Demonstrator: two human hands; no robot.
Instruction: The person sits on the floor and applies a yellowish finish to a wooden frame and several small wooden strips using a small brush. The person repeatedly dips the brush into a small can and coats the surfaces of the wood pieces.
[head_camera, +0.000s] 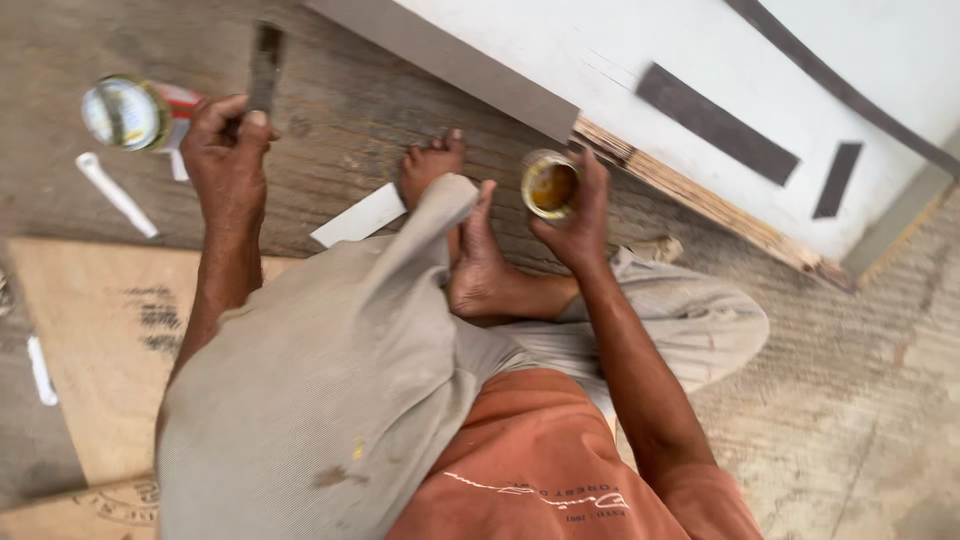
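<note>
— While the small open tin (549, 185) of amber stuff sits up by the bare feet (470, 235), what has it?

— The right hand (575, 215); its fingers curl tight round the tin's side, close to the white panel (640, 70).

— And the left hand (226, 150)?

— Closed in a fist on a flat dark strip (265, 65), maybe a blade; the blur hides which. Just beside it lies a round can (125, 113) and a white stick (115, 193), above the brown cardboard (100, 340).
</note>
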